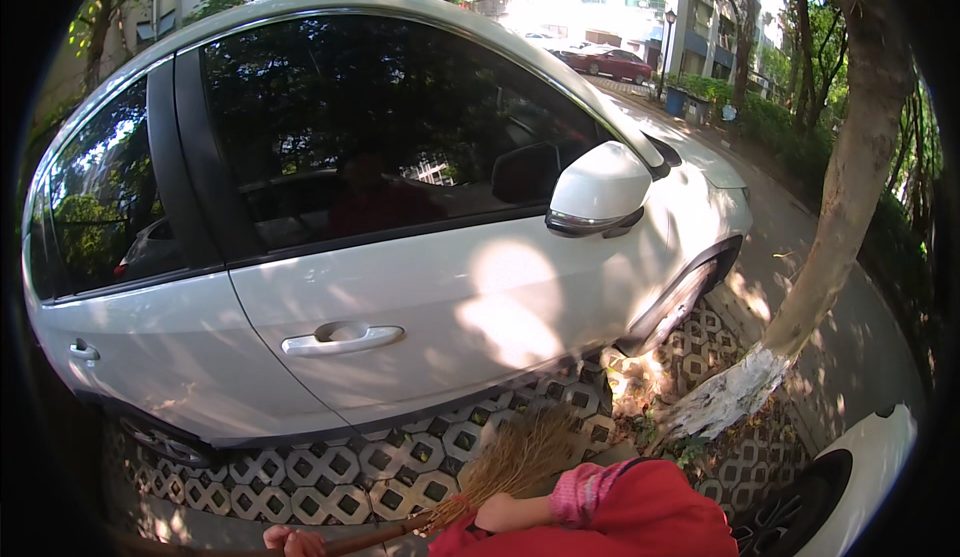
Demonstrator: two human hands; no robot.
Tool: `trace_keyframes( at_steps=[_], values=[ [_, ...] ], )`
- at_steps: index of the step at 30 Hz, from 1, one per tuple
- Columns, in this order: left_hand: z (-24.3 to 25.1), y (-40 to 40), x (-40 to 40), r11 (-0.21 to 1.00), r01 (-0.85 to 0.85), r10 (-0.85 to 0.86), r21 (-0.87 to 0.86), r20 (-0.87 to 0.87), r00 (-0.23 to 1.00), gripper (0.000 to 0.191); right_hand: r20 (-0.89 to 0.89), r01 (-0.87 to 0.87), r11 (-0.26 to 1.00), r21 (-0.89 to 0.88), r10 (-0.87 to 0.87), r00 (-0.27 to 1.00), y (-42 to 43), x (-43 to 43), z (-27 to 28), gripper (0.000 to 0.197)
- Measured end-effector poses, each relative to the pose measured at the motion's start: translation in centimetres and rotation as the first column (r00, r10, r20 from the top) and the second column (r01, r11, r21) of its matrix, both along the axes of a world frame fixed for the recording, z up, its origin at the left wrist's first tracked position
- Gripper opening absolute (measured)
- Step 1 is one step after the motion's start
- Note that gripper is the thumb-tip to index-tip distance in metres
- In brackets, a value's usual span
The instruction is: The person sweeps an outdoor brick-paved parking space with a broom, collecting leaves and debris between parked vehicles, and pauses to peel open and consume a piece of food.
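Note:
A broom with a wooden handle (375, 537) and a head of dry twigs (525, 456) lies across the bottom of the view. My left hand (294, 541), partly cut off by the lower edge, is closed around the handle. My right hand (504, 513), below a pink cuff and red sleeve, is at the bound base of the twigs; its fingers are mostly hidden, though it appears to grip there. The twigs point up and right over the grid pavers (420, 448), beside a white car (442, 294).
A leaning tree trunk (814, 287) with a whitewashed base stands right of the white car's front wheel, with leaves (637, 384) around it. Another white car's wheel (795, 508) is at lower right. A paved lane (855, 354) runs beyond the tree.

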State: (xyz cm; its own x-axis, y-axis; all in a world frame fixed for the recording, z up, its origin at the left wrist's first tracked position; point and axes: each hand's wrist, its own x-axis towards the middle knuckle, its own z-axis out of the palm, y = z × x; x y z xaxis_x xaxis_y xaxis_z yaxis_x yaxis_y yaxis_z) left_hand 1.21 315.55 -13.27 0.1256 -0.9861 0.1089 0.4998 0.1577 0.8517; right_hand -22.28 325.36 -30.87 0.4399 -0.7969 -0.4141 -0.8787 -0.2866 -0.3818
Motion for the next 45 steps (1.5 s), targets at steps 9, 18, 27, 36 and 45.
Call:
trace_keyframes(
  at_steps=[9,18,27,36,45],
  values=[
    [-0.9,-0.2,0.9,0.940,0.230,-0.274,-0.251,-0.157,0.949,0.021,-0.107,0.002,0.986,0.166,0.016,0.994,-2.2,1.2,0.3,0.020],
    [-4.9,-0.7,0.7,0.795,0.334,-0.169,0.506,-0.344,0.924,0.021,0.026,0.014,0.973,0.231,-0.020,0.999,-1.9,0.5,0.3,0.022],
    [-9.9,-1.4,1.6,0.835,0.233,-0.152,0.498,-0.197,0.969,0.017,0.018,0.040,0.972,0.232,-0.046,0.999,-1.2,0.1,0.8,0.022],
    [-6.6,-2.2,0.7,0.722,0.372,-0.122,0.584,-0.421,0.899,0.025,-0.191,-0.032,0.975,0.220,0.075,0.979,-0.6,-1.0,-0.2,0.021],
    [-7.5,-1.8,1.6,0.760,0.380,-0.126,0.528,-0.454,0.882,0.025,-0.234,-0.132,0.977,0.167,0.169,0.958,-1.9,-0.8,5.0,0.018]
  ],
)
